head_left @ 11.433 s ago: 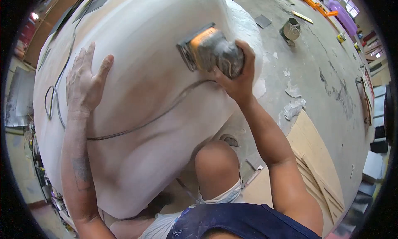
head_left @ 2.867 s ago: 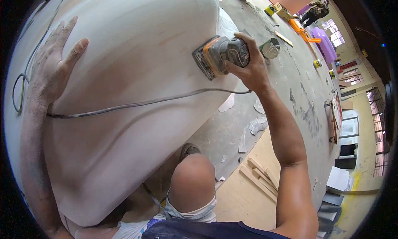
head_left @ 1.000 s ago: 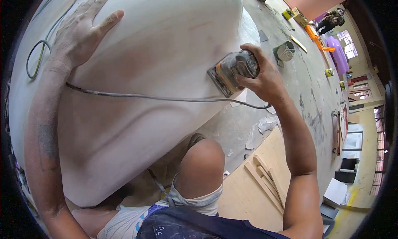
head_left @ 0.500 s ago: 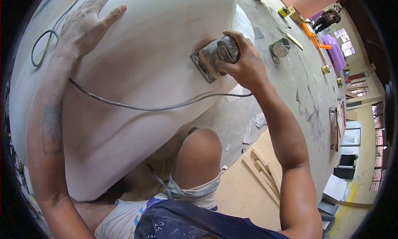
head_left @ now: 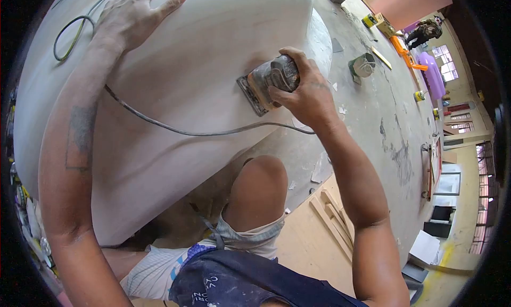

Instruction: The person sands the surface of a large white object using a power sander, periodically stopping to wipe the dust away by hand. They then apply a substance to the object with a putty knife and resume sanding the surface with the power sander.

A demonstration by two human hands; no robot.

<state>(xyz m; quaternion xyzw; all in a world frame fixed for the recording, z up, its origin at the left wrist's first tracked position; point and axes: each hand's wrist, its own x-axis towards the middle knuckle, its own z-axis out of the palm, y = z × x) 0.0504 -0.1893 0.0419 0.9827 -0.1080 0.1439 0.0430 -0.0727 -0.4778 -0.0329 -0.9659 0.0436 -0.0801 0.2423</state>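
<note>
A large, smooth, whitish curved form (head_left: 175, 83) fills the left and middle of the view, with fine dust on it. My right hand (head_left: 311, 91) is wrapped round an electric sander (head_left: 266, 83), whose flat pad rests against the form near its right edge. My left hand (head_left: 133, 19) lies flat on the form at the upper left, fingers stretched and thumb out, dusted pale. A dark power cord (head_left: 197, 132) runs across the form from under my left forearm to near my right wrist. Another loop of cord (head_left: 57, 46) lies beside my left hand.
Wooden strips (head_left: 332, 222) lie on a plywood sheet (head_left: 293, 240) at my right. A bucket (head_left: 364, 66) stands on the cracked concrete floor (head_left: 367, 131) among scraps. Farther back are a person (head_left: 426, 30), a purple shape (head_left: 432, 75) and several cans.
The sander in my right hand has moved slightly left and down across the form. My left hand stays flat on the surface, appearing a little farther right as the view shifts.
</note>
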